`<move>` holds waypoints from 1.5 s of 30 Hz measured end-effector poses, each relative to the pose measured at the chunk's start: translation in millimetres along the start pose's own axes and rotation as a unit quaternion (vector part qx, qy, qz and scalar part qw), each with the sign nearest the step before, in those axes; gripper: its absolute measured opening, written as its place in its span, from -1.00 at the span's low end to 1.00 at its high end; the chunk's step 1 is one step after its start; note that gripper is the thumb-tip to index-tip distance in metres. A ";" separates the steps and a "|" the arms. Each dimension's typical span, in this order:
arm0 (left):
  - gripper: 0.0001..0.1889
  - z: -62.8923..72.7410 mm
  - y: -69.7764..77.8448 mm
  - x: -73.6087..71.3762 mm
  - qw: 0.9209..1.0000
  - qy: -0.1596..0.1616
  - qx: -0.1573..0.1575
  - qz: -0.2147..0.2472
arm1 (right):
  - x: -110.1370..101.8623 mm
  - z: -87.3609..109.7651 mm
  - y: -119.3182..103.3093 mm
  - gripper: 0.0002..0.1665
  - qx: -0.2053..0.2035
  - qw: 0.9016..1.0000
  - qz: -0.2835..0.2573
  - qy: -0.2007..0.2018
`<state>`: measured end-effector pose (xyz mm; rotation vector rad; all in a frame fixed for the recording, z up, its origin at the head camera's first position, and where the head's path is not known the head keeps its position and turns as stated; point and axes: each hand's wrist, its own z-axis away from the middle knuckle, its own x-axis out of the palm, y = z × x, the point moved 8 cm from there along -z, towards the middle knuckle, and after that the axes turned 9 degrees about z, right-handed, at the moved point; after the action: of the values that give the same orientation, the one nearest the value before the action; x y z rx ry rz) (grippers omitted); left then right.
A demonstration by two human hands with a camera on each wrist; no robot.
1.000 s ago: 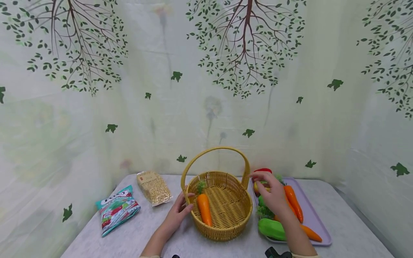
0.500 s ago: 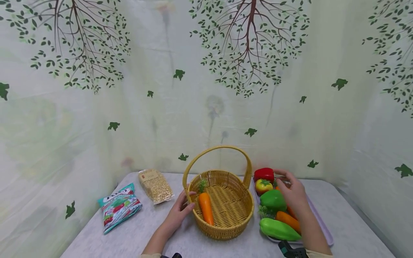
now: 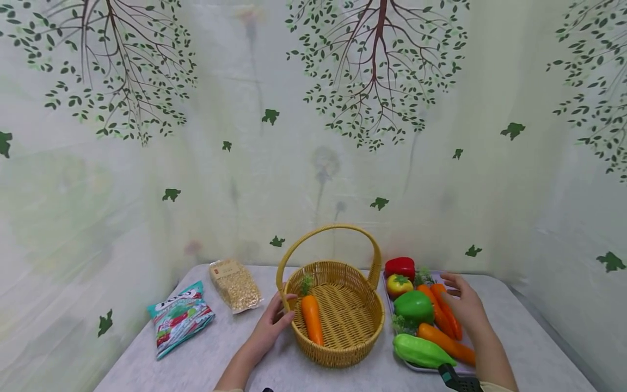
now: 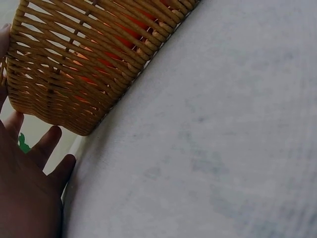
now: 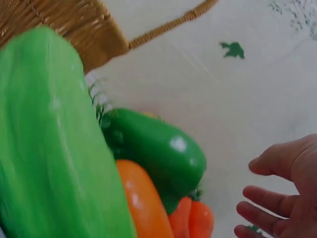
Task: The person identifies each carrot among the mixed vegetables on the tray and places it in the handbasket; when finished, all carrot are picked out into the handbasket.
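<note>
My left hand [image 3: 265,331] rests at the left side of the wicker basket [image 3: 344,356], thumb and index by the foot of its handle. In the left wrist view the other fingers [image 4: 45,146] are spread outside the basket wall. One carrot [image 3: 312,321] with a green top leans inside the basket. My right hand [image 3: 467,307], holding nothing, hovers over the right side of a lavender tray [image 3: 464,371], fingers loosely bent. Beneath and beside it lie several carrots [image 3: 447,344]. A green bell pepper [image 3: 413,307] and a ridged light green gourd [image 3: 422,351] lie nearer the basket.
At the tray's back are a red bell pepper [image 3: 400,267] and a yellow tomato-like vegetable [image 3: 399,285]. Left of the basket lie a teal snack bag [image 3: 182,318] and a clear packet of pale grains [image 3: 236,286]. A leaf-printed curtain [image 3: 313,179] hangs behind the table.
My right hand has moved right, from beside the basket handle across the tray to its right side, uncovering the vegetables. The left hand stays at the basket.
</note>
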<state>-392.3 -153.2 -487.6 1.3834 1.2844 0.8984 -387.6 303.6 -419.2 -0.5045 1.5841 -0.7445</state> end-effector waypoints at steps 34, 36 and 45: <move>-0.54 -0.2 -0.7 2.0 1.000 -0.001 0.003 0.014 | 18.4 -17.5 69.4 -0.37 0.066 0.995 0.029 -0.069; -0.55 -1.2 -0.6 2.0 1.000 -0.003 0.005 0.015 | 16.7 -17.9 69.7 -0.35 0.075 0.995 0.026 -0.064; -0.58 -0.5 0.5 0.9 1.000 -0.003 0.009 0.013 | 12.2 -15.1 73.6 -0.32 0.091 0.995 -0.008 -0.037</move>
<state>-392.5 -152.2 -487.1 1.4188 1.2752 0.9031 -397.4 349.0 -479.6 -0.4061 1.4285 -0.8635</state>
